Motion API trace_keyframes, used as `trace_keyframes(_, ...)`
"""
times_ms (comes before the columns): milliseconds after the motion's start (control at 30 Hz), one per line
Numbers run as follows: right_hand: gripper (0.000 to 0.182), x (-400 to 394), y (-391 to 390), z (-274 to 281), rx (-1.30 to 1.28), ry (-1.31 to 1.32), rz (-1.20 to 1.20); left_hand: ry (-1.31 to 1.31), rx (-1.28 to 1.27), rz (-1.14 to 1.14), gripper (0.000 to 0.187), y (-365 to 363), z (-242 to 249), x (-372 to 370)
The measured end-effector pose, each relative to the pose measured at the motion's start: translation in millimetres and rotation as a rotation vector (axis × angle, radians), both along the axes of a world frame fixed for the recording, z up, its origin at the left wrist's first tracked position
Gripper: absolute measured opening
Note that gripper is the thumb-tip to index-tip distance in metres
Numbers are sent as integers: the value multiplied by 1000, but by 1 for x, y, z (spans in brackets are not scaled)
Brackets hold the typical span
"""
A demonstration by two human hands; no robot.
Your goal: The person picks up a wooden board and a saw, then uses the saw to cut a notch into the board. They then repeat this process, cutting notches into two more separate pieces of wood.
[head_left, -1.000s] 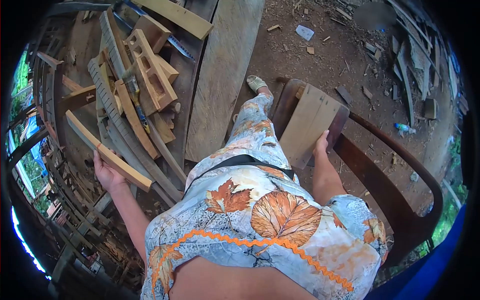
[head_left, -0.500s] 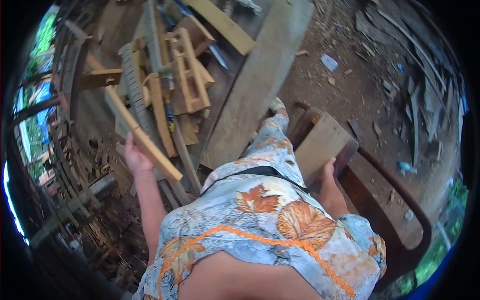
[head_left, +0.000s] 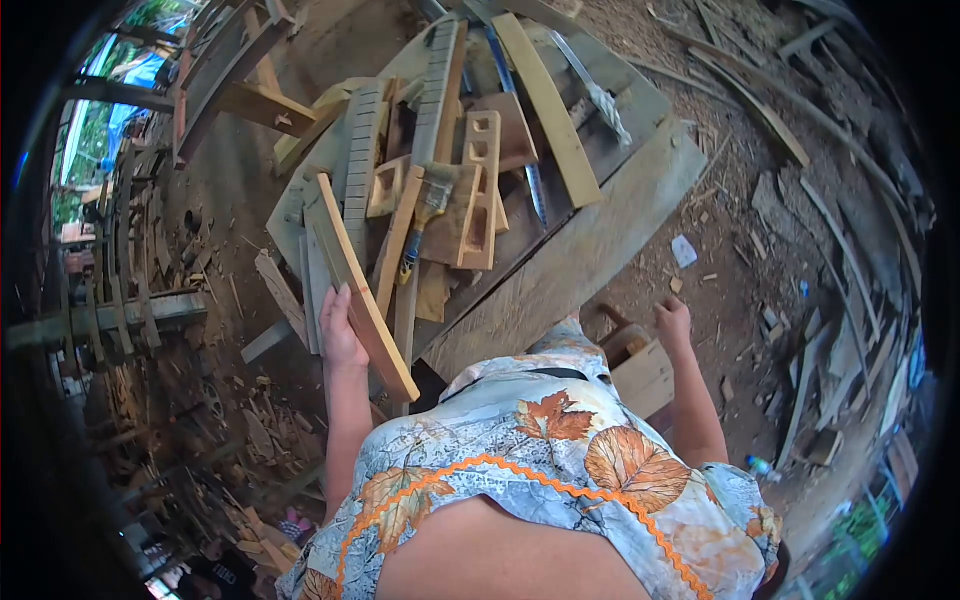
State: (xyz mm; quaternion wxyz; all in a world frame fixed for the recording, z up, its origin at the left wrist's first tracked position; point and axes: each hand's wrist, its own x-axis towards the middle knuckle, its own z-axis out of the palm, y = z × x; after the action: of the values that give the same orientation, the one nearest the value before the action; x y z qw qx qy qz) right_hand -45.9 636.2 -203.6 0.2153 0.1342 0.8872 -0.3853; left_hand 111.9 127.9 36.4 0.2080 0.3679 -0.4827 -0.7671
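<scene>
My left hand [head_left: 341,332] grips a long, slightly curved wooden slat [head_left: 362,290] near its middle, with the slat slanting beside the workbench. My right hand [head_left: 673,322] is off to the right above the dirt floor, fingers curled, and no object shows in it. Below it is a wooden chair [head_left: 645,378], mostly hidden by my clothing and arm. On the bench before me lie a mortised wooden block [head_left: 482,190], a chisel-like tool with a blue and yellow handle [head_left: 411,255], a brush [head_left: 433,195] and marked wooden strips [head_left: 364,140].
A wide plank [head_left: 570,265] forms the bench's near edge. A handsaw-like blade [head_left: 537,190] and a pale board [head_left: 545,110] lie further back. Scrap wood [head_left: 840,240] covers the ground at right. A wooden frame [head_left: 230,80] stands at left.
My right hand has left the chair's wooden surface and is now raised beside it. My left hand still holds the slat, now more upright and nearer the bench. The view has turned.
</scene>
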Motion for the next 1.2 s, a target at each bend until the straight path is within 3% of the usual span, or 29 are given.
trace_keyframes(67,22,-34,-32,5,-52,124,74,26,-53,-22,19,7,3,7)
trace_keyframes(133,21,-56,-77,54,-278,182,114,55,-50,2,19,13,6,15)
trace_keyframes(333,20,-80,-130,112,-60,280,440,-131,-230,181,38,29,3,58)
trace_keyframes(533,18,-107,-138,119,-43,379,440,-101,-249,134,47,54,-6,74)
trace_keyframes(700,24,-132,-136,107,44,655,534,-265,-303,-21,50,85,-9,60)
trace_keyframes(800,38,-141,-137,101,54,657,559,-300,-298,-82,53,106,-1,46)
trace_keyframes(1000,45,-144,-145,89,119,771,628,-468,-283,-233,62,134,15,16)
trace_keyframes(1067,44,-142,-148,83,134,762,601,-475,-588,-457,62,136,14,8)
trace_keyframes(1133,43,-140,-151,80,157,760,571,-476,-581,-499,64,137,1,5)
trace_keyframes(1200,44,-136,-154,80,184,790,562,-545,-758,-640,67,133,-11,1)
